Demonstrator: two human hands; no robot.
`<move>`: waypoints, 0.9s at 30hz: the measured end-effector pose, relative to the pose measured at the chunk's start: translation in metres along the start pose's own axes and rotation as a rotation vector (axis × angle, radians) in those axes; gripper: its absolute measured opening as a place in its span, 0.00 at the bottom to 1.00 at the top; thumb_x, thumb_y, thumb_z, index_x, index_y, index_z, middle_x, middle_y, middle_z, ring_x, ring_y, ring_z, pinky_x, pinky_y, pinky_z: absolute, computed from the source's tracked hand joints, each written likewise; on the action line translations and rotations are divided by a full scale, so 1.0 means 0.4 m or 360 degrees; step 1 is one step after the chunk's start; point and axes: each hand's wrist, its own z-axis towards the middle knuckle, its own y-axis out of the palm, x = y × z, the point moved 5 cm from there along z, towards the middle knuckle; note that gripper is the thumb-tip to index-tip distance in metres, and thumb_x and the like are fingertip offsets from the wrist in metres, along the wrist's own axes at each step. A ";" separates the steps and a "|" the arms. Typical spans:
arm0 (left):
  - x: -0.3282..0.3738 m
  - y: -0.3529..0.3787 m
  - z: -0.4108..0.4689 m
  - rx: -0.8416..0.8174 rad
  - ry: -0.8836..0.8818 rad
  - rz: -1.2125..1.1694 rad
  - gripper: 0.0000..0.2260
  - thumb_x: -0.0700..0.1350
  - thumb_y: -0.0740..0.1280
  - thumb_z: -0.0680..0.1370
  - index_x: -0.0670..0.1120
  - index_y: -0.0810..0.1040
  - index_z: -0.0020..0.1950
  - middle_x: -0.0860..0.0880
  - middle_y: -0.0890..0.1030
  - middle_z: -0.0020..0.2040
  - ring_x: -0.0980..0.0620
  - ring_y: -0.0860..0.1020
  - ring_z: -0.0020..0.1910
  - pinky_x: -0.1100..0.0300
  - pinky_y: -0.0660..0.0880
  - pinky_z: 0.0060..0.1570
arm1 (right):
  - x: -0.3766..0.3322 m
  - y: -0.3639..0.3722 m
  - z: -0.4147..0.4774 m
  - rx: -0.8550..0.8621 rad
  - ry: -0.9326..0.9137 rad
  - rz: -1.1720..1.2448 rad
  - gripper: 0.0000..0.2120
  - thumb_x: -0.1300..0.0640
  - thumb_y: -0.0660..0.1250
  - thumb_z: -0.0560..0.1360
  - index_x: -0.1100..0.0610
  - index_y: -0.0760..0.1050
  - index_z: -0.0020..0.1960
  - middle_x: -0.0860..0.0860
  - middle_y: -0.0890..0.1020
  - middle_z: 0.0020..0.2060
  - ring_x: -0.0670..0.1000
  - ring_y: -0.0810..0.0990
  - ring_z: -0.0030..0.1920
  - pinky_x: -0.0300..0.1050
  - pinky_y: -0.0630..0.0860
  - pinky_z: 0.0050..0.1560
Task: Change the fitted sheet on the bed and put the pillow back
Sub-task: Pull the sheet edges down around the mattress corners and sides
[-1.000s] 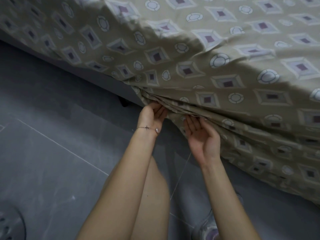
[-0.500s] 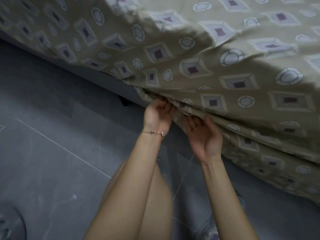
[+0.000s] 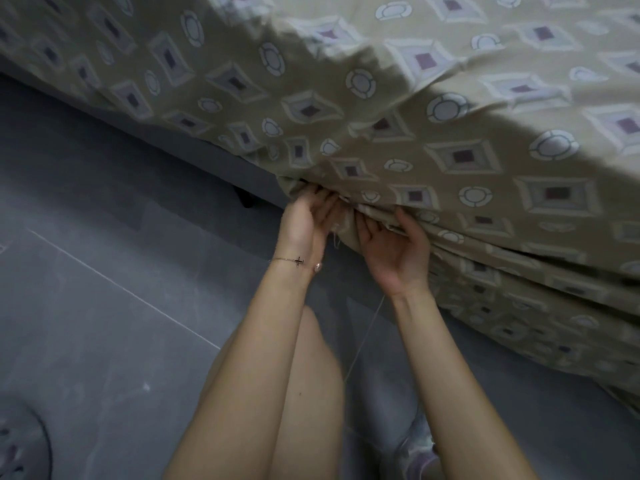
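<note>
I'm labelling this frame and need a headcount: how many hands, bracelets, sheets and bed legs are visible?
hands: 2, the left hand and the right hand
bracelet: 1
patterned sheet: 1
bed leg: 1
Total: 5

Dim down here: stronger light catches only the upper right of the sheet (image 3: 519, 46), and a jagged-edged shadow covers the rest. The floor (image 3: 104, 306) is murky (a flat, dull grey), while the pattern at far left smears with blur.
</note>
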 end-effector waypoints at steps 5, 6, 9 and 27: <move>0.076 -0.060 0.029 0.0207 0.0140 -0.0055 0.14 0.31 0.52 0.78 0.43 0.72 0.41 0.47 0.74 0.37 0.50 0.73 0.37 0.60 0.74 0.44 | 0.004 0.008 -0.015 0.0112 -0.0055 0.0032 0.12 0.65 0.65 0.69 0.61 0.85 0.47 0.58 0.83 0.54 0.57 0.76 0.64 0.51 0.67 0.71; 0.078 -0.047 0.032 0.0139 0.0088 -0.0108 0.14 0.31 0.52 0.78 0.42 0.72 0.40 0.46 0.75 0.37 0.50 0.75 0.37 0.58 0.75 0.46 | 0.004 0.013 -0.016 0.0118 -0.0064 0.0031 0.12 0.65 0.65 0.69 0.61 0.85 0.47 0.58 0.83 0.54 0.57 0.76 0.64 0.51 0.66 0.71; 0.069 -0.042 0.035 0.0053 -0.0047 -0.0210 0.12 0.32 0.51 0.78 0.40 0.72 0.44 0.42 0.77 0.45 0.44 0.77 0.46 0.51 0.75 0.59 | 0.007 0.011 -0.016 0.0160 -0.0077 0.0012 0.12 0.65 0.65 0.68 0.61 0.85 0.47 0.58 0.82 0.54 0.57 0.75 0.65 0.51 0.67 0.71; -0.025 -0.004 -0.019 0.0067 -0.0214 0.0167 0.19 0.40 0.52 0.82 0.34 0.71 0.69 0.37 0.78 0.59 0.45 0.76 0.57 0.56 0.71 0.63 | 0.004 0.003 0.001 0.0160 -0.0014 -0.0082 0.16 0.64 0.71 0.64 0.64 0.80 0.51 0.61 0.79 0.55 0.59 0.78 0.59 0.49 0.68 0.70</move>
